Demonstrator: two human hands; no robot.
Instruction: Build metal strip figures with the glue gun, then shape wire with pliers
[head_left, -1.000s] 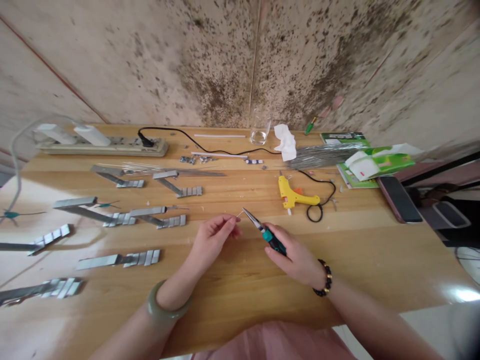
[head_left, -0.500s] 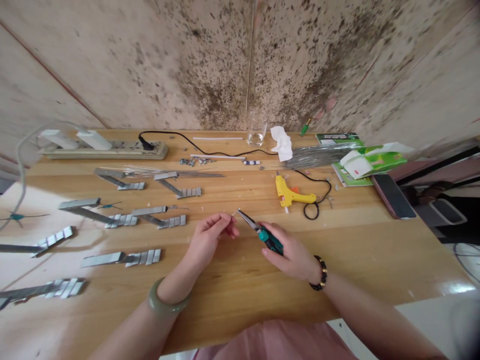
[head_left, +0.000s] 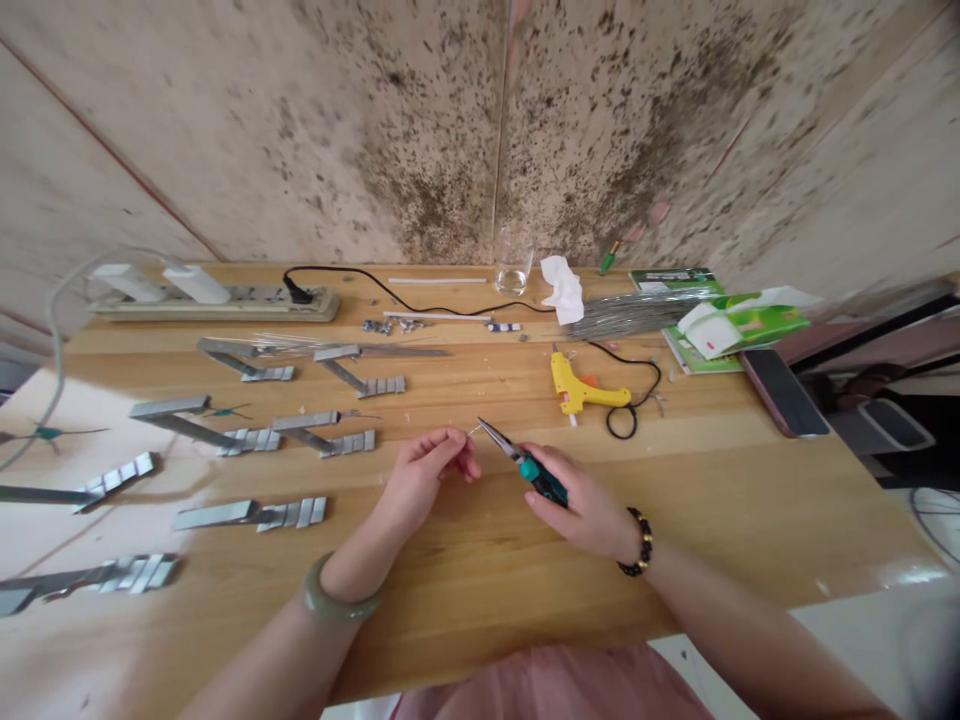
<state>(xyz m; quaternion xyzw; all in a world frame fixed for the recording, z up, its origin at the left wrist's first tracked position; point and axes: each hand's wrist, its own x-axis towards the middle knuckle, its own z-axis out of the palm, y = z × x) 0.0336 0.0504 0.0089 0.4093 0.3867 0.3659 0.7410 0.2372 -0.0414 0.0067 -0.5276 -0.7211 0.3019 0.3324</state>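
Pinched in the fingers of my left hand (head_left: pixel 431 470) is a short, thin piece of wire (head_left: pixel 474 430), its free end pointing toward the pliers. My right hand (head_left: pixel 581 500) is wrapped around the teal and black handles of a pair of long-nose pliers (head_left: pixel 541 480). The plier tips are at or very near the wire's end; whether they grip it I cannot tell. Both hands are above the wooden table (head_left: pixel 465 580), close together. To the left lie several grey angled metal-looking pieces (head_left: pixel 217 515) with banded ends.
A yellow glue gun (head_left: pixel 589 390) lies beyond my right hand. Behind it are a bundle of wires (head_left: pixel 637 312), a crumpled tissue (head_left: pixel 562 290) and a glass (head_left: pixel 514 275). A phone (head_left: pixel 787 392) sits at the right edge, a power strip (head_left: pixel 255 303) at the back left.
The view has shifted slightly, so the table items appear a little farther right on the left side. Both hands keep nearly the same pose, holding the wire and pliers.
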